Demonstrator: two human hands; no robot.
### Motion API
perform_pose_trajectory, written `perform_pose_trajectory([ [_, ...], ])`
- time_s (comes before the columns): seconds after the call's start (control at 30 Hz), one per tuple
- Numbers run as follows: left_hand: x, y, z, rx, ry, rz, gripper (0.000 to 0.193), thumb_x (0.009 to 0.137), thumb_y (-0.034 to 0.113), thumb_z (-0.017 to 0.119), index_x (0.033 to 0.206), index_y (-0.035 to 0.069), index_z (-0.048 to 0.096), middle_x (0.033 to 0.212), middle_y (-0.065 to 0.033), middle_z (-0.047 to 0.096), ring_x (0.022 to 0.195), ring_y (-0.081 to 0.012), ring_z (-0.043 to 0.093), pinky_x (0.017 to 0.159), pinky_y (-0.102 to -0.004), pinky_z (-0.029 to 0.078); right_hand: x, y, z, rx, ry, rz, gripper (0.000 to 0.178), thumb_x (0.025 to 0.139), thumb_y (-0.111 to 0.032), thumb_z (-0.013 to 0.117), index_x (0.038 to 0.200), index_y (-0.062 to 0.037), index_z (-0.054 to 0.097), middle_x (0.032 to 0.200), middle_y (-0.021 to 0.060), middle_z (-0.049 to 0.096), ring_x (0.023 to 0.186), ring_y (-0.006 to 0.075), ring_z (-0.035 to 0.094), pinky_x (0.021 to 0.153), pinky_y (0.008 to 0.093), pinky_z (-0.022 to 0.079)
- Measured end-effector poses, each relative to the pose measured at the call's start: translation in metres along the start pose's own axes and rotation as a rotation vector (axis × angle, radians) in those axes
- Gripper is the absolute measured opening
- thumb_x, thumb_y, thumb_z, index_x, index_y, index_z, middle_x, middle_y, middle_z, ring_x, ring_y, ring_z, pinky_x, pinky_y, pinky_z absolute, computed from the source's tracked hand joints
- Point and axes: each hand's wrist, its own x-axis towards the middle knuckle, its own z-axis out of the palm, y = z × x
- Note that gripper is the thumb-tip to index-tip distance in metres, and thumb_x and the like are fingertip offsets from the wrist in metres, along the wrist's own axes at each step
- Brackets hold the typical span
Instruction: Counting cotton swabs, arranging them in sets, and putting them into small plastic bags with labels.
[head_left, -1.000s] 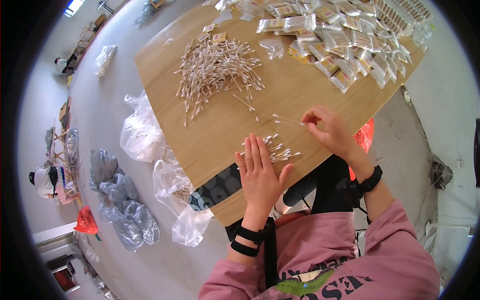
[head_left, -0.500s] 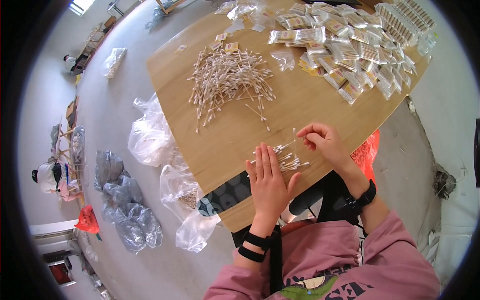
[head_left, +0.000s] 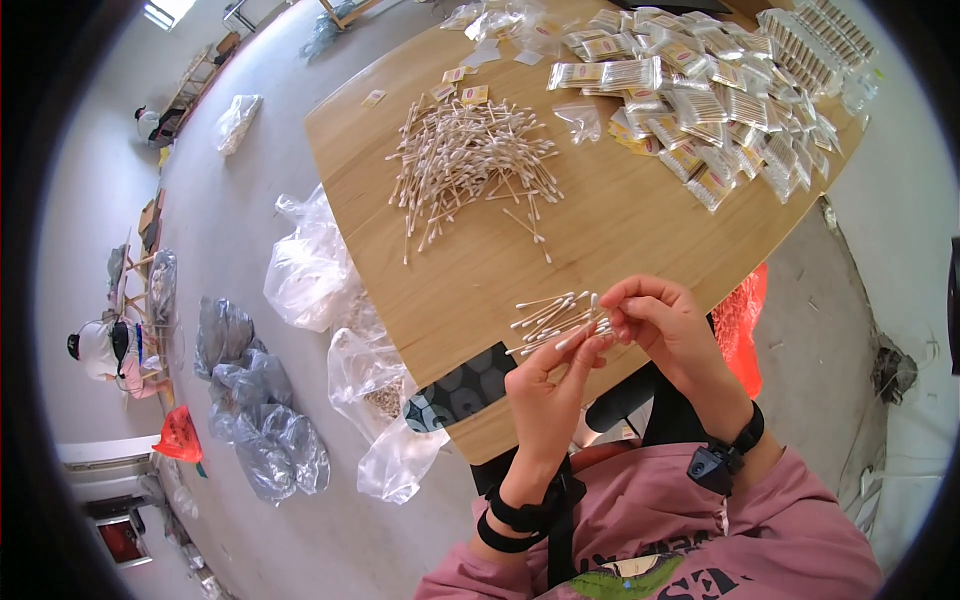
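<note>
Close to the table's near edge, a small loose group of white-tipped cotton swabs lies in front of my hands. My left hand is closed, thumb and fingers pinched at the right end of this group with some cotton swabs at its fingertips. Just to its right, my right hand is closed too, its fingertips on a cotton swab whose white tip points up. The two sets of fingertips nearly meet, and partly hide what they hold. Farther back sits a large heap of cotton swabs.
Filled clear packets of swabs pile up at the table's far right. Small yellow cards and an empty clear bag lie near the heap. A dark patterned pad covers the near-left corner. Plastic bags stand on the floor.
My left hand has lifted from lying flat over the swabs and now pinches at their right end. My right hand has come nearer and lower, bringing its fingertips beside the left ones.
</note>
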Motion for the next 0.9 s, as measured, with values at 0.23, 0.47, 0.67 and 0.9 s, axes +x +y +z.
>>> perform_pose_trajectory([
  [0.23, -0.026, 0.012, 0.010, -0.081, -0.026, -0.072, 0.021, 0.090, 0.001, 0.067, 0.108, -0.009, 0.067, 0.094, -0.0129, 0.071, 0.083, -0.0170, 0.069, 0.071, -0.0258, 0.057, -0.033, -0.002, -0.009, 0.170, -0.031, 0.026, 0.018, 0.092, -0.003, 0.049, 0.097, 0.0030, 0.065, 0.084, 0.0056, 0.063, 0.074, 0.0105, 0.058, 0.069, 0.0235, 0.049],
  [0.47, -0.043, 0.016, 0.010, 0.500, -0.146, 0.170, 0.027, 0.081, 0.007, 0.075, 0.107, 0.001, 0.070, 0.091, -0.0092, 0.074, 0.081, -0.0182, 0.070, 0.071, -0.0293, 0.054, -0.069, -0.011, -0.030, 0.103, 0.151, -0.140, 0.016, 0.091, -0.004, 0.049, 0.092, 0.0019, 0.064, 0.077, 0.0047, 0.059, 0.069, 0.0113, 0.055, 0.064, 0.0247, 0.047],
  [0.67, -0.057, 0.001, -0.018, 0.719, -0.165, 0.256, 0.027, 0.082, 0.007, 0.072, 0.108, 0.003, 0.068, 0.102, -0.0130, 0.070, 0.095, -0.0293, 0.066, 0.082, -0.0361, 0.050, -0.127, -0.032, -0.127, -0.282, 0.568, -0.265, 0.018, 0.092, -0.008, 0.050, 0.101, 0.0006, 0.063, 0.082, 0.0062, 0.060, 0.071, 0.0118, 0.055, 0.066, 0.0257, 0.047],
  [0.9, -0.039, -0.010, -0.030, 1.198, -0.058, 0.420, 0.067, 0.086, 0.027, 0.070, 0.139, -0.003, 0.042, 0.141, -0.0214, 0.046, 0.133, -0.0379, 0.041, 0.110, -0.0470, 0.031, -0.131, -0.001, -0.173, -1.138, 0.717, -0.196, 0.030, 0.092, -0.006, 0.055, 0.121, -0.0040, 0.058, 0.120, 0.0090, 0.062, 0.087, 0.0156, 0.063, 0.079, 0.0301, 0.050],
])
